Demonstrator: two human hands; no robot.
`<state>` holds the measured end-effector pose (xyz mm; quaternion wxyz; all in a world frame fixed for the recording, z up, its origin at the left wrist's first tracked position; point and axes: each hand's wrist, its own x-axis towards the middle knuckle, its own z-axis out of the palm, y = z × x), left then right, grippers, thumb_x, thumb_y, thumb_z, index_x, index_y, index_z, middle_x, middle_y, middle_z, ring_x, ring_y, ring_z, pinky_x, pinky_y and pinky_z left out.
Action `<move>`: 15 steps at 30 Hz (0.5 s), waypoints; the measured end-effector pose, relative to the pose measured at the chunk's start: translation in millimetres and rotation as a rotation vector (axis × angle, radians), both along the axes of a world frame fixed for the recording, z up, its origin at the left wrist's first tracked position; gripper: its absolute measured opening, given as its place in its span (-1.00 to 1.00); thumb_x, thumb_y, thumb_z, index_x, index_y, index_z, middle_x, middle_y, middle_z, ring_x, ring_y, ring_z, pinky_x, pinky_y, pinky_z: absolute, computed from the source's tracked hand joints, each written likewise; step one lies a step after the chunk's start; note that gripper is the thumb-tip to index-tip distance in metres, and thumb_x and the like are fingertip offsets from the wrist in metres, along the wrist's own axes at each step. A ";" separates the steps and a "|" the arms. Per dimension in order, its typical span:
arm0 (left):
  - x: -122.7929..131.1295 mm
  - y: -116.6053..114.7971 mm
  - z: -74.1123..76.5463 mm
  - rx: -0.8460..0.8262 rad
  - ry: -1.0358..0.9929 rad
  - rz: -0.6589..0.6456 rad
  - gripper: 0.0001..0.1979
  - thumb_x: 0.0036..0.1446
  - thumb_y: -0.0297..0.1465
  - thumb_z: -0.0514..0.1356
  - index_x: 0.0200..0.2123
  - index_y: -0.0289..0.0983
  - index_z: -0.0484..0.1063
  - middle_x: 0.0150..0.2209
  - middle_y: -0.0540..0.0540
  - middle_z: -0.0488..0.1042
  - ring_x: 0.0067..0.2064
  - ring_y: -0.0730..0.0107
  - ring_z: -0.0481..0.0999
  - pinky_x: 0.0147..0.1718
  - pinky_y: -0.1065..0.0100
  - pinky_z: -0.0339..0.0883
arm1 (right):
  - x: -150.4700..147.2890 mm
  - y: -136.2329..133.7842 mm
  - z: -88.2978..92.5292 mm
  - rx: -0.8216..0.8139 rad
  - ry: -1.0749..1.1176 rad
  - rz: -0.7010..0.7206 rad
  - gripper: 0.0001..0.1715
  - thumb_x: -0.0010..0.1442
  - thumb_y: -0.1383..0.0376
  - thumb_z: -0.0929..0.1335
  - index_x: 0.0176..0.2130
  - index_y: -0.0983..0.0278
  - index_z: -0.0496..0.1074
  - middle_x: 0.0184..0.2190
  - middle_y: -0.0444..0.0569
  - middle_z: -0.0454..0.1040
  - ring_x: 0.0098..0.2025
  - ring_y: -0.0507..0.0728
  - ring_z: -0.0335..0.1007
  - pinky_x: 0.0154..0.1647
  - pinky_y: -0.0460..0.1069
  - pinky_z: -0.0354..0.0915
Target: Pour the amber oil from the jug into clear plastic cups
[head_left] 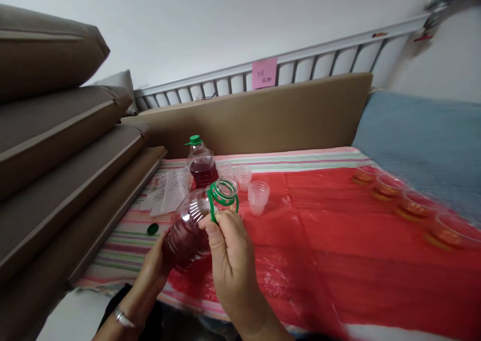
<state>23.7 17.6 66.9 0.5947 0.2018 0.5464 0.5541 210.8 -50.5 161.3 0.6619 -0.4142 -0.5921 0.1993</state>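
Observation:
A large clear plastic bottle (pixel 190 216) with dark red liquid inside is tilted in front of me, its uncapped mouth pointing up and to the right. My left hand (pixel 158 261) supports it from the lower left, with the fingers mostly hidden behind the bottle. The green carrying ring at the neck is pinched by my right hand (pixel 231 251). A loose green cap (pixel 153 229) lies on the striped cloth to the left. Just beyond the bottle mouth stands a stack of clear plastic cups (pixel 258 198), with more clear cups (pixel 243 176) behind it.
Another bottle of red liquid (pixel 203 168), capped in green, stands behind. Papers (pixel 171 191) lie beside it. A row of several cups with amber liquid (pixel 417 203) lines the right of the red plastic sheet (pixel 319 241). Stacked cushions (pixel 56 171) rise at left; a padded board (pixel 263 120) stands behind.

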 end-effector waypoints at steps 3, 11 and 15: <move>6.2 7.0 -14.6 0.013 0.077 0.004 -0.75 0.12 -0.37 0.17 -0.19 -0.37 0.53 -0.28 -0.18 0.63 -0.19 0.17 0.61 -0.17 0.24 0.48 | -1.7 5.5 -8.5 -0.025 -0.011 0.009 -0.70 0.37 0.28 0.16 -0.38 0.23 0.32 -0.39 -0.05 0.39 -0.28 0.12 0.31 -0.22 0.02 0.23; -24.5 2.9 -4.2 0.118 0.427 0.055 -0.60 -0.19 -0.31 0.38 -0.23 -0.36 0.52 -0.15 -0.23 0.61 0.11 -0.20 0.43 0.03 0.00 0.36 | -22.1 8.3 -19.8 0.002 -0.086 0.104 -0.76 0.34 0.34 0.20 -0.38 0.24 0.32 -0.36 -0.03 0.40 -0.25 0.14 0.30 -0.20 0.03 0.25; -36.0 -23.6 60.4 0.484 0.627 -0.153 -0.38 -0.01 -0.24 0.31 0.15 -0.15 0.33 0.26 -0.13 0.32 0.30 0.05 0.22 0.25 0.09 0.10 | -32.4 4.7 -16.5 -0.001 -0.131 0.171 -0.83 0.33 0.35 0.23 -0.30 0.25 0.37 -0.30 -0.02 0.44 -0.19 0.15 0.32 -0.11 0.06 0.26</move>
